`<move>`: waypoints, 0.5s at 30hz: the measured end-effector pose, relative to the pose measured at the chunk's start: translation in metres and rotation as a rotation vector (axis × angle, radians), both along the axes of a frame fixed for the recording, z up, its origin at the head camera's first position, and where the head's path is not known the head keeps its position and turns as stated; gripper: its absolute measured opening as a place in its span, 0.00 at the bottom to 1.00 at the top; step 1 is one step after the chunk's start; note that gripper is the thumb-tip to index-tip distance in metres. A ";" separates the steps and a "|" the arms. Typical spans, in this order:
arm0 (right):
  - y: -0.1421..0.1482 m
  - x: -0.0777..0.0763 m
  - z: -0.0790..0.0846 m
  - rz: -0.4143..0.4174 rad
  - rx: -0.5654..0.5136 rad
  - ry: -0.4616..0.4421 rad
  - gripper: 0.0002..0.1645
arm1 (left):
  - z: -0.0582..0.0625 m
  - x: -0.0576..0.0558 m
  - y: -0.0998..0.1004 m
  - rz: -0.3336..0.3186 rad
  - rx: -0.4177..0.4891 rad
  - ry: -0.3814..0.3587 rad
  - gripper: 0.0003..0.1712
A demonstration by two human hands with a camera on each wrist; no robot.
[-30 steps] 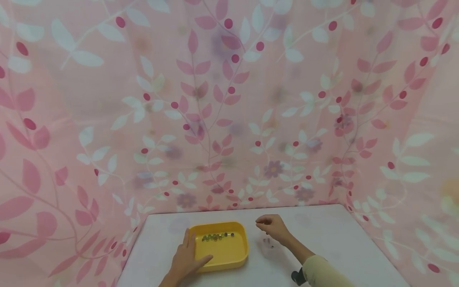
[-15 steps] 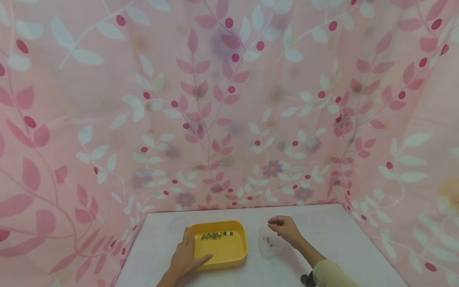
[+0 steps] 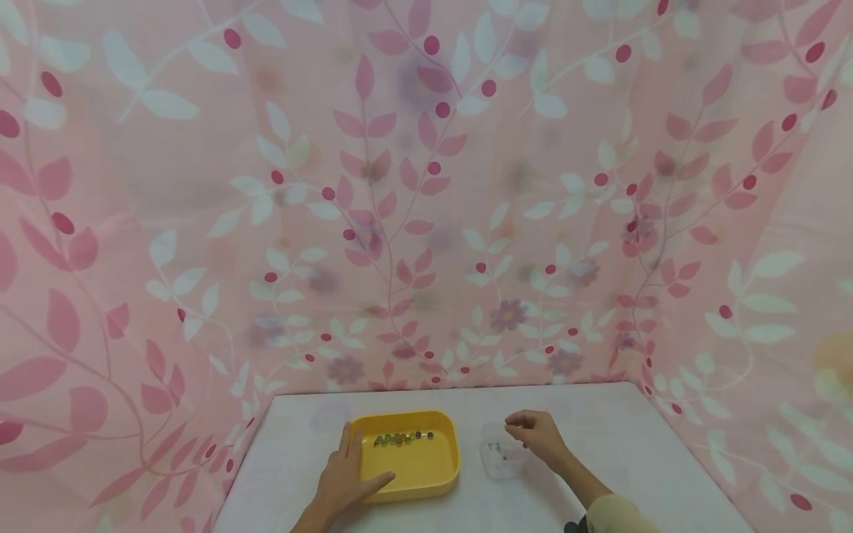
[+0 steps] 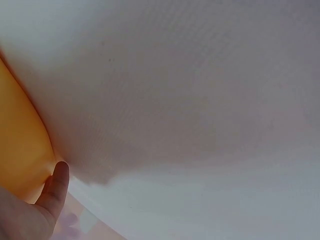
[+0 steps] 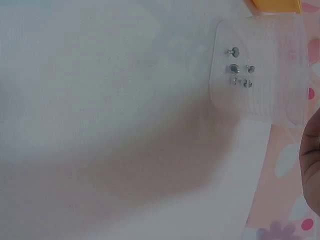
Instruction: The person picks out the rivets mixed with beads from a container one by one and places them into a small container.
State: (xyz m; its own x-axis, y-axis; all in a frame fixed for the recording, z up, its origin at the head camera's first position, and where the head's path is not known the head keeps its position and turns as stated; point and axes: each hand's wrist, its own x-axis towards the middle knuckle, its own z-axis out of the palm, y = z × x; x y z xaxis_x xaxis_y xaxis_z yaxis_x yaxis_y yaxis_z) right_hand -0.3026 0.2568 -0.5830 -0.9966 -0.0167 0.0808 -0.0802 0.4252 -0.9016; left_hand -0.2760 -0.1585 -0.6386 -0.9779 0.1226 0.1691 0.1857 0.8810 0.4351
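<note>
A yellow tray (image 3: 416, 488) holds several small round beads or marbles (image 3: 398, 439), greenish and dark, in a row along its far part. My left hand (image 3: 341, 477) rests against its left side, fingers straight and thumb spread across the near edge; in the left wrist view one digit (image 4: 56, 192) lies beside the yellow wall (image 4: 20, 125). To the tray's right stands a clear plastic box (image 3: 494, 465) with several small shiny metal pieces (image 5: 234, 69) inside. My right hand (image 3: 541, 438) hovers at the box's far right, fingers bent; I cannot tell whether its fingertips hold anything.
All of this stands on a white-covered table (image 3: 640, 459). Pink curtain (image 3: 426, 222) with leaf and berry print hangs behind the table and along both sides. A dark object (image 3: 577, 525) shows beside my right sleeve (image 3: 616, 514).
My right hand has moved right and slightly nearer, from between tray and box to the box's right side, uncovering more of the box. The left hand and tray stay put.
</note>
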 end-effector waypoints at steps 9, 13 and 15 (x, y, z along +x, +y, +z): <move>0.000 0.001 -0.008 -0.003 -0.030 -0.023 0.08 | -0.001 0.000 0.001 -0.004 0.013 -0.004 0.71; -0.001 0.000 -0.010 -0.009 -0.038 -0.027 0.08 | -0.002 0.000 0.000 -0.001 0.005 -0.002 0.71; -0.001 -0.001 -0.011 -0.012 -0.035 -0.023 0.07 | -0.002 -0.001 -0.001 0.000 0.004 0.000 0.71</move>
State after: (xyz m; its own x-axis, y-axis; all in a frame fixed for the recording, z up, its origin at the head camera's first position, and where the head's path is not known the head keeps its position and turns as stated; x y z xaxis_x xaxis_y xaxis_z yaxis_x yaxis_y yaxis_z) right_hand -0.3040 0.2562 -0.5935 -0.9983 -0.0025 0.0584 -0.0547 0.3938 -0.9176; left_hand -0.2770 -0.1591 -0.6405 -0.9780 0.1220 0.1694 0.1856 0.8795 0.4382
